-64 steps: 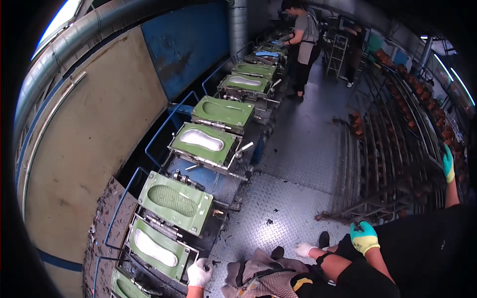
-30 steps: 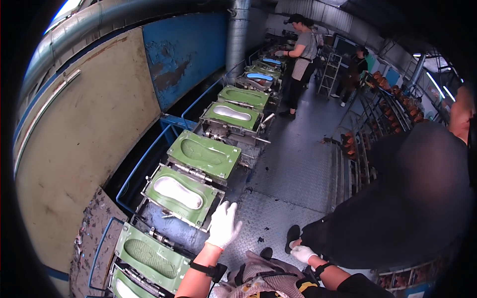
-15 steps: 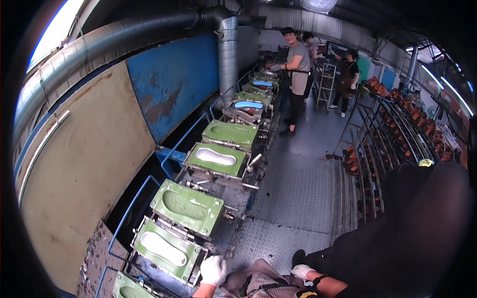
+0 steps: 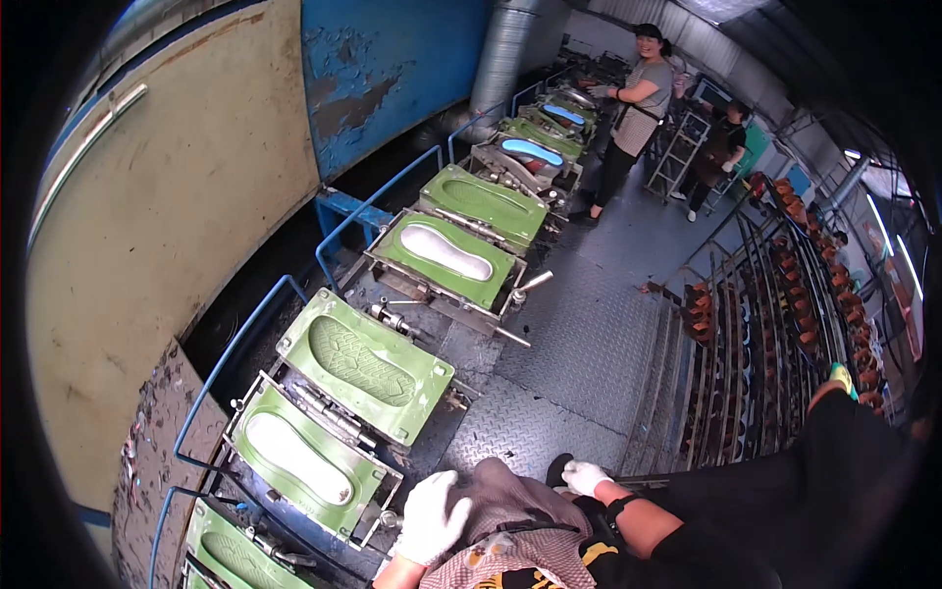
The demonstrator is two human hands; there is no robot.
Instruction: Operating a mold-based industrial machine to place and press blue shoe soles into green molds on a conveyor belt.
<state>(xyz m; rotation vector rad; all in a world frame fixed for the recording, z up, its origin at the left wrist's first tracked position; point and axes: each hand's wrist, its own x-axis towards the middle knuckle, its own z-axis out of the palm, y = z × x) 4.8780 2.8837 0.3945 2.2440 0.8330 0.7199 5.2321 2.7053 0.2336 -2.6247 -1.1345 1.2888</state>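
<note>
My left hand [image 4: 432, 515], in a white glove, is raised beside the nearer mould's right edge, fingers apart with nothing in them. The closest hinged green mould has a white sole-shaped lower half [image 4: 299, 457] and a raised half [image 4: 365, 365] with a patterned sole hollow. My right hand [image 4: 584, 477], also white-gloved, is in front of my body with its fingers curled in. A small dark object [image 4: 559, 469] shows at its fingertips; whether the hand grips it is unclear. A patterned apron [image 4: 520, 540] lies between my hands.
More moulds [image 4: 432, 252] continue up the bench, with blue rails [image 4: 378, 213] behind them. A co-worker [image 4: 643, 93] stands at the far end; another person [image 4: 721, 152] is beyond. A rack of brown shoes [image 4: 756, 334] stands right, beside a dark-clothed form [image 4: 785, 481]. Metal flooring [image 4: 579, 324] runs between.
The view has swung, so the bench and co-worker sit farther right and higher. My left hand shows larger, its fingers now spread. The right hand appears slightly higher, still curled.
</note>
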